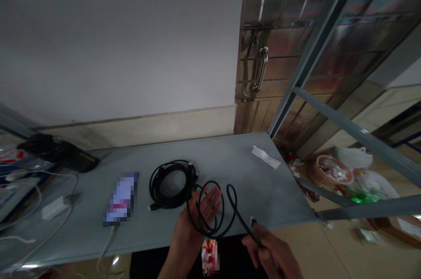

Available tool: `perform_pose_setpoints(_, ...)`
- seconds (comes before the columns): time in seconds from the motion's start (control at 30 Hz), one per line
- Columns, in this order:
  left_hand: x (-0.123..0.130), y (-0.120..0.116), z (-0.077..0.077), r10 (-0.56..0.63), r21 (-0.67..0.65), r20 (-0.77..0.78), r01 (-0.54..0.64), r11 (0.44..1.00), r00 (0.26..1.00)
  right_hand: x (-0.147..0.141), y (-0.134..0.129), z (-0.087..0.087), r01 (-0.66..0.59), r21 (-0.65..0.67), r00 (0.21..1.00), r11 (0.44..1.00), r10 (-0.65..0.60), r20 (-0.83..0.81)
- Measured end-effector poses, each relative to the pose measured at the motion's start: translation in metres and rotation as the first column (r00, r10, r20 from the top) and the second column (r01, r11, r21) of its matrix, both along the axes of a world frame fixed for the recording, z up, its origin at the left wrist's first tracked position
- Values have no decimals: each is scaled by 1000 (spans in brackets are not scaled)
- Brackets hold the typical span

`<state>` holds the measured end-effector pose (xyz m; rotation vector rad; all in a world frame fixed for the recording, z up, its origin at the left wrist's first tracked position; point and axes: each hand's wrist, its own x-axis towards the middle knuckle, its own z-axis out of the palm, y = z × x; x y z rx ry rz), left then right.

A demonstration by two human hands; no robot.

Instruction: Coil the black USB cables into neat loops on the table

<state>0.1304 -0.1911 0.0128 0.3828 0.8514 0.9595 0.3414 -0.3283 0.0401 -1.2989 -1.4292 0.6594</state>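
My left hand [205, 209] is palm up over the table's front edge, its fingers stretched out. Loose loops of a thin black cable [222, 213] lie around and across its palm and fingers. To the right, the fingers of my right hand [268, 246] are closed around a run of the same cable, and a small connector tip [252, 221] shows by the fingers. Just beyond my left hand, a second black cable [160, 189] lies in a neat round coil, its plug end pointing left.
A phone [121, 200] with a white cord lies left on the grey table [226, 152]. Further left are a black bottle [62, 152] and a white adapter [55, 207]. A paper strip [265, 157] lies at right. Metal frame bars [358, 132] and a basket [332, 170] are beyond.
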Motion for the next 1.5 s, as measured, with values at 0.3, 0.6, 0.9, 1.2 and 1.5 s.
perform_pose_setpoints(0.3,4,-7,29,-31,-160,157,57,985,987,-17,30,9,-208,90,917,974,162,364)
perform_pose_setpoints(0.6,3,-4,51,50,-182,490,46,982,870,-43,43,6,-334,-140,862,932,362,355)
perform_pose_setpoints(0.9,-22,-11,57,-303,32,381,314,949,874,-49,40,-29,-350,-27,793,936,311,523)
perform_pose_setpoints(1.2,-46,-8,40,-77,220,-365,166,961,928,-44,82,-21,-463,139,511,875,136,849)
perform_pose_setpoints(1.5,-136,50,11,574,613,-790,280,739,215,-96,174,-23,-498,182,526,848,128,841)
